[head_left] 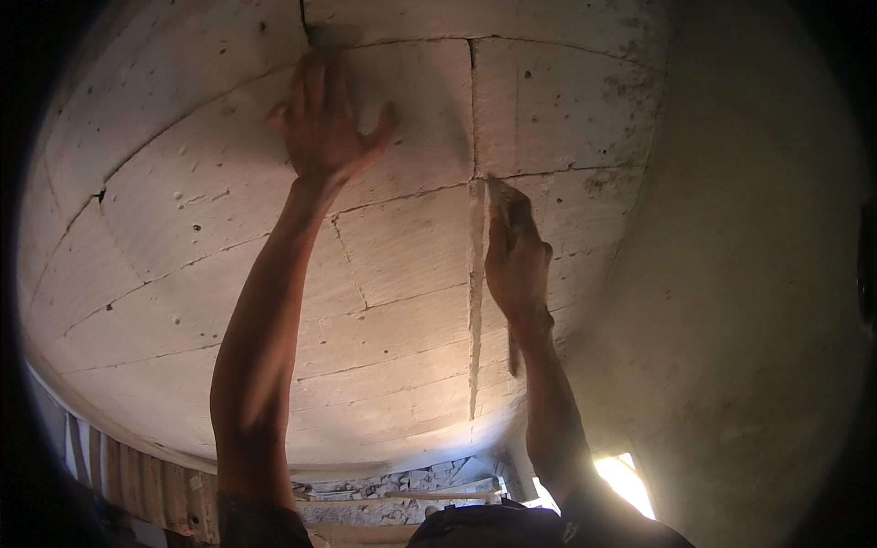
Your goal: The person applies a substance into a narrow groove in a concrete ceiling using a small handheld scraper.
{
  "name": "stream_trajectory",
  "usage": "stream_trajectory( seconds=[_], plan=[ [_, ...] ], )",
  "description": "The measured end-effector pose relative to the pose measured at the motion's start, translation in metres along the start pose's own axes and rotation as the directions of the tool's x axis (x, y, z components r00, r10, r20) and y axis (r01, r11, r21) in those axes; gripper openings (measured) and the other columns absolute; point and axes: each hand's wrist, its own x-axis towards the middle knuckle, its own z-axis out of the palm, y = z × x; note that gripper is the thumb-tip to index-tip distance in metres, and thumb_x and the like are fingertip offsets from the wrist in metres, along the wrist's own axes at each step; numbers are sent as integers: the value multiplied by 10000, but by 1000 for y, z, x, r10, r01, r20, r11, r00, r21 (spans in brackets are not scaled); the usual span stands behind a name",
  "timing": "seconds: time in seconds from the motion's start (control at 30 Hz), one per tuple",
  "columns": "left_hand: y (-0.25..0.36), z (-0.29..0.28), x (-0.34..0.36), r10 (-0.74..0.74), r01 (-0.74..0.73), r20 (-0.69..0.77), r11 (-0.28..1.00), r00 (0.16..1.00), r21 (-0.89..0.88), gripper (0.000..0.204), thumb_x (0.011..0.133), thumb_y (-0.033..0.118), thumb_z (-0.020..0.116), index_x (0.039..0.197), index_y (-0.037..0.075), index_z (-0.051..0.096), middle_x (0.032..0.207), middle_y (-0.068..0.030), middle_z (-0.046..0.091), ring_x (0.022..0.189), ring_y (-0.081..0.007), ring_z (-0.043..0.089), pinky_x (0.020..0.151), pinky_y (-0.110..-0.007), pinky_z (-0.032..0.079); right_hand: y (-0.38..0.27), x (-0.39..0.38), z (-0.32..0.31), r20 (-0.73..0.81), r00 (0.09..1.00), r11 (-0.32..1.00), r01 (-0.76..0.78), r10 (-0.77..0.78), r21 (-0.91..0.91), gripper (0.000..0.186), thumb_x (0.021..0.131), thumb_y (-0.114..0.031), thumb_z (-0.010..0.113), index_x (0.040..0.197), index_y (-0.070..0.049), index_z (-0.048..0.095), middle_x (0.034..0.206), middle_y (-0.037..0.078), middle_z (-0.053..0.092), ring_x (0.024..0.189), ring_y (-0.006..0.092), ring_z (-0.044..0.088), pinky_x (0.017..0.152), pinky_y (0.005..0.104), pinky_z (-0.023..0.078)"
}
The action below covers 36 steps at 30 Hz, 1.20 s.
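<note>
Head view: you look up at a block wall, both your forearms rising from the lower edge.
Nearest: your dark sleeves sit at the bottom edge; behind them lies rubble (402,484), with a bright opening (626,479) low on the right.
Right hand: your right hand (516,269) is closed around a trowel (508,208), fingers wrapped on its grip, the back of the hand toward you.
Trowel: its flat blade sticks up above your knuckles and lies against the wall, just right of the vertical joint; the tip reaches the horizontal seam above.
Joint: a pale mortar joint (474,292) runs down the wall just left of your right hand.
Left hand: your left hand (322,123) is spread, fingers apart, palm flat on a block high up and left, holding nothing. The two hands are well apart.
Wall: pale blocks (183,183) in staggered courses, with dark seams and small pits.
Far right: a smooth plastered surface (749,274) meets the blocks at a corner.
</note>
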Motion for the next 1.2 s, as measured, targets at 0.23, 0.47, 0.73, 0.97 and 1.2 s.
stream_trajectory(
  seconds=[0.23,0.47,0.73,0.97,1.2],
  plan=[
    [6,5,6,65,-62,-104,998,992,27,817,733,568,675,1337,43,509,1392,-189,438,1267,-270,419,809,-468,334,18,8,6,45,998,996,-51,54,-77,312,1044,-268,439,1170,0,536,780,170,645,639,235,667,555,391,531],
    [3,2,4,34,-34,-64,999,997,4,809,737,536,682,1348,40,493,1361,-187,447,1264,-299,413,855,-525,332,10,-11,-21,46,993,989,-110,106,100,324,1032,-278,454,1134,19,532,644,114,568,558,162,573,494,338,459],
    [11,1,10,74,-74,-106,997,992,2,819,743,516,688,1348,4,482,1343,-187,459,1248,-321,440,865,-524,410,76,-14,27,-342,904,914,342,-256,219,164,977,-75,569,1106,26,557,818,172,668,605,182,676,495,341,512],
    [12,-9,7,53,-49,-26,992,998,118,813,751,496,699,1345,-16,483,1365,-226,457,1275,-353,435,882,-520,439,21,-21,-6,-144,975,979,182,-168,89,230,1017,-143,493,1202,-13,537,892,199,673,658,326,709,455,384,527],
    [8,-1,7,80,-78,-125,997,989,22,793,751,498,692,1328,-15,507,1345,-225,474,1247,-350,460,837,-516,405,32,-6,13,20,994,994,105,-105,22,300,1030,-170,474,1298,-41,510,998,222,665,669,338,708,469,401,536]
  ],
)
